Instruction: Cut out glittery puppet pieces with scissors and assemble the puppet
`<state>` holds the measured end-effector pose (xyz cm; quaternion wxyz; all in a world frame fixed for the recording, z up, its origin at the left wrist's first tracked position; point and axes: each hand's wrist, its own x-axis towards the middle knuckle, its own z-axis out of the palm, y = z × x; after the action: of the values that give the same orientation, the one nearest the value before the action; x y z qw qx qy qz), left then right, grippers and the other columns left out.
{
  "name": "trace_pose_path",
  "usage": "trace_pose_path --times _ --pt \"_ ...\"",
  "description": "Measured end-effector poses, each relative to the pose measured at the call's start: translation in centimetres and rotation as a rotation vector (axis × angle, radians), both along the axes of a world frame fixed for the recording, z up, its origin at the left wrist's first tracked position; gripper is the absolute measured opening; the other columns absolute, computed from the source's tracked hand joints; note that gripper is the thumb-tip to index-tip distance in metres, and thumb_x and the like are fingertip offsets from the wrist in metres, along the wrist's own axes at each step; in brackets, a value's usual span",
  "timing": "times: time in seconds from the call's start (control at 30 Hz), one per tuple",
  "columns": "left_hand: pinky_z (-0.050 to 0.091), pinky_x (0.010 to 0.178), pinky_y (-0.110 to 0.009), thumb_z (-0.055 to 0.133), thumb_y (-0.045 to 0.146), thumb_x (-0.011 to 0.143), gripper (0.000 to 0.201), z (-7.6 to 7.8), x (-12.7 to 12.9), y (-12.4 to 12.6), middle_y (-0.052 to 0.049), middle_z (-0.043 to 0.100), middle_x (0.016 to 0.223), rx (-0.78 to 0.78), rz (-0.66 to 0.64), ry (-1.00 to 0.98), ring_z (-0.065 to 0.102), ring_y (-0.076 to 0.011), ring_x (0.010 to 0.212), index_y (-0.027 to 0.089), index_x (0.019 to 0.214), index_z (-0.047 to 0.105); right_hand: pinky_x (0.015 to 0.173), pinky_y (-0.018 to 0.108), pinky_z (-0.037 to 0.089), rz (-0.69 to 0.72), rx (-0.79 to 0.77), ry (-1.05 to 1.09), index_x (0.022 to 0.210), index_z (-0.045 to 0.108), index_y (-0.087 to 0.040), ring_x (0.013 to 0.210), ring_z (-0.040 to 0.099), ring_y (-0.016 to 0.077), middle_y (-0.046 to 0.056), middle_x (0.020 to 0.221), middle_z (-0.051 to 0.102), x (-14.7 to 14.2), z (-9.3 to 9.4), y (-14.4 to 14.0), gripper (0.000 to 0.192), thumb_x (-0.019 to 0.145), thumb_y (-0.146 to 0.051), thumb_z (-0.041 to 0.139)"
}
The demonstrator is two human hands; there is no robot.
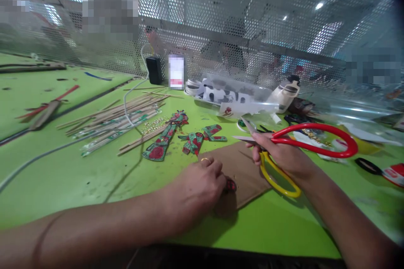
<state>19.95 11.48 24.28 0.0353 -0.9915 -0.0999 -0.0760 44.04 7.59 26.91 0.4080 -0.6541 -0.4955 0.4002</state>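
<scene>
On the green table, near edge: a person's two bare forearms reach in over the work.
Scissors: the red scissors (pixel 311 141) sit in the right hand (pixel 280 155), one handle loop red, the other yellow, blades pointing left and slightly parted above the cardboard.
Right hand: fingers clamped around the scissors' handles.
Left hand: the left hand (pixel 197 189) is curled knuckles-up on the brown cardboard sheet (pixel 243 168), fingers closed on a small red-patterned scrap (pixel 231 185) that peeks out beside them; a ring shows on one finger.
Just beyond: cut fabric pieces (pixel 195 141) in green with red roses lie on the green table (pixel 78 176), a longer strip (pixel 164 138) beside them.
Further left: a loose bundle of bamboo sticks (pixel 116 122), a white cable across them.
Back edge: a clear plastic bag with black-and-white rolls (pixel 233 92) against a perforated metal screen (pixel 252 21).
</scene>
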Motion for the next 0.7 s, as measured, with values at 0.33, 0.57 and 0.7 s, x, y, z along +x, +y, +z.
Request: trace_pose_path --times 0.33,0.57,0.7 --pt "0.047 0.064 -0.038 0.06 0.013 0.09 0.005 2.3 -1.0 -0.2 -0.008 0.064 0.086 0.163 -0.019 -0.07 0.057 -0.0234 0.074 0.015 0.093 0.064 0.05 0.024 0.048 -0.002 -0.097 -0.116 0.066 0.063 -0.017 0.049 0.06 0.0117 0.001 0.06 0.063 -0.6 0.1 -0.5 0.06 0.09 -0.071 0.053" --pt "0.041 0.066 -0.028 0.041 -0.007 0.091 0.029 6.5 -3.7 5.2 -0.006 0.065 0.085 0.179 0.296 -0.052 0.054 -0.0164 0.075 0.012 0.087 0.063 0.052 0.026 0.049 -0.008 -0.096 -0.151 0.077 0.066 -0.017 0.053 0.06 0.0131 0.002 0.066 0.063 -0.6 -0.3 -0.4 0.057 0.092 -0.07 0.051" --pt "0.03 0.058 -0.022 0.037 -0.008 0.092 0.033 6.3 -5.6 8.8 -0.001 0.064 0.078 0.222 0.477 0.003 0.046 -0.0108 0.063 0.011 0.095 0.064 0.051 0.026 0.048 -0.015 -0.09 -0.198 0.066 0.061 -0.018 0.05 0.059 0.0133 0.002 0.059 0.061 -0.3 -0.7 -0.2 0.059 0.093 -0.069 0.051"
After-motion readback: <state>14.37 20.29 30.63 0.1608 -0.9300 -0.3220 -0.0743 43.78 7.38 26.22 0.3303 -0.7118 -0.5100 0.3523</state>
